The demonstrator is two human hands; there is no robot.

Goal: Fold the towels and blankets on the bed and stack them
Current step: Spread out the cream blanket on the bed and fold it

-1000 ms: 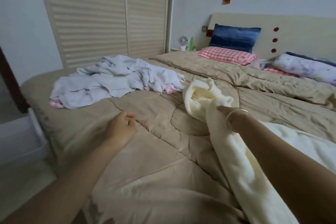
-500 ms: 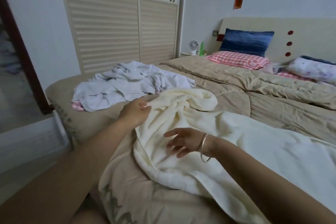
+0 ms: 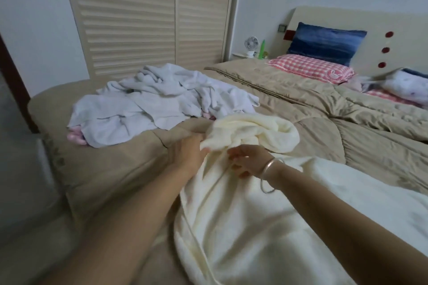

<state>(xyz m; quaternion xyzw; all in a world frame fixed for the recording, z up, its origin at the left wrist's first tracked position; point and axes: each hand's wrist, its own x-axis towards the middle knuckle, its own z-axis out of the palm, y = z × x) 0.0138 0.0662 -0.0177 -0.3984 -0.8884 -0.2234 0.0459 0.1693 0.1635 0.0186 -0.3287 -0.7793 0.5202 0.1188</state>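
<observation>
item: cream blanket (image 3: 254, 227). thick, soft, fleecy cloth, pale cream all over, no pattern to be seen. unfolded; lies loose over the near right part of the bed (image 3: 111, 169), running from the lower right up toward the middle. far end bunched into a rounded, rolled heap with deep soft folds; near part falls in long creases.

item: left hand (image 3: 188, 152). at the left side of the bunched end, fingers tucked under a flap of the blanket's edge and gripping it; fingertips hidden by the cloth.

item: right hand (image 3: 245, 161). just beside the left, over the blanket's creases below the heap, fingers bent and touching the cloth; blurred, so whether they pinch a fold cannot be told. silver bangle (image 3: 268, 178) on the wrist.

item: white towels (image 3: 162, 102). crumpled pile, unfolded, on the far left of the bed, apart from the blanket. a pink cloth (image 3: 75, 137) shows under its near left edge.

item: tan quilt (image 3: 347, 134). covers the bed, wrinkled.

item: blue pillow (image 3: 324, 41) propped on the headboard (image 3: 335, 16); pink checked pillow (image 3: 310, 71) flat before it.

item: louvred wardrobe doors (image 3: 143, 21) behind the bed.
</observation>
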